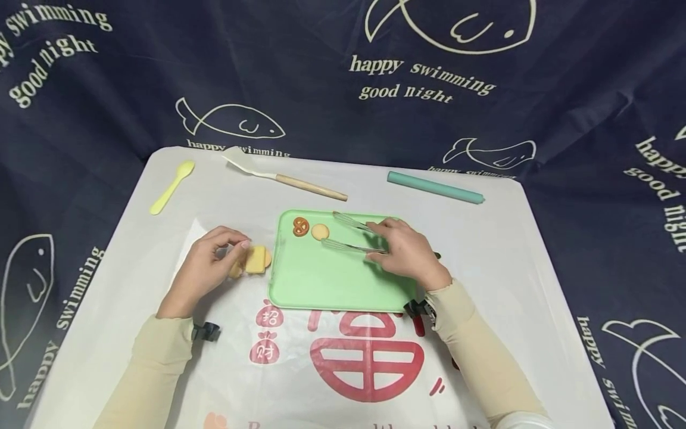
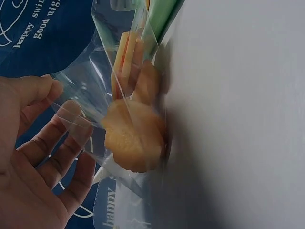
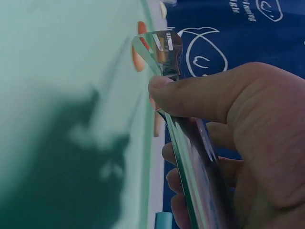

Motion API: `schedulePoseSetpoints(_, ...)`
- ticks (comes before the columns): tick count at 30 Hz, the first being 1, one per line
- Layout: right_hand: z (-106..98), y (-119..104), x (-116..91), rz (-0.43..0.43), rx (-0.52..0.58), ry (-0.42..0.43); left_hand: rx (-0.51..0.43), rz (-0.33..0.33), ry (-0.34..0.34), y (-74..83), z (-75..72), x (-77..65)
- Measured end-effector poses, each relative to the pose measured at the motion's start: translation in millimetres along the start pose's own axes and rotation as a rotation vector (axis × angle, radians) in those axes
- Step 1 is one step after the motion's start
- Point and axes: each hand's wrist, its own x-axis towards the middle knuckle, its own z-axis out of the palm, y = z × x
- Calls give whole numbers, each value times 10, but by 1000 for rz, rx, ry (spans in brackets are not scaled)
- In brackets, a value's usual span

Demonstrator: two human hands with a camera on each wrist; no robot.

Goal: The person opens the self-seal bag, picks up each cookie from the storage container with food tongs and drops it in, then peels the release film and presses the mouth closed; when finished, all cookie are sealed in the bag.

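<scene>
My left hand (image 1: 206,265) pinches the edge of a clear plastic bag (image 2: 81,71), just left of the light green tray (image 1: 337,283). In the left wrist view, the bag holds a scalloped biscuit (image 2: 133,136) and a square sandwich biscuit (image 2: 125,62), with another biscuit piece between them. Over the tray's right side, my right hand (image 1: 409,250) grips metal tongs (image 1: 351,246), thumb on one arm and fingers on the other. The tongs' arms are spread, tips pointing left near a round biscuit (image 1: 320,232). Beside that biscuit lies a small brown pretzel (image 1: 301,226).
Along the table's back lie a yellow spoon (image 1: 172,187), a spatula with a wooden handle (image 1: 311,187) and a teal cylinder (image 1: 435,187). A white sheet with red print (image 1: 367,369) covers the front. A dark blue fish-patterned curtain (image 1: 321,71) hangs behind the table.
</scene>
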Motion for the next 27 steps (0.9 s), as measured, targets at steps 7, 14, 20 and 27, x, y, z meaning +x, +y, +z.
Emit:
schedulePoseSetpoints(7, 108, -40, 71, -21, -39, 27, 28, 10, 2, 5, 4, -11)
schedulePoseSetpoints(14, 118, -125, 155, -43, -65, 39, 51, -4, -4, 7, 1, -21)
schedulePoseSetpoints(20, 74, -86, 152, 0, -82, 39, 49, -4, -12, 12, 3, -16)
schedulePoseSetpoints(27, 25, -22, 101, 34, -87, 53, 42, 11, -13, -2, 1, -20)
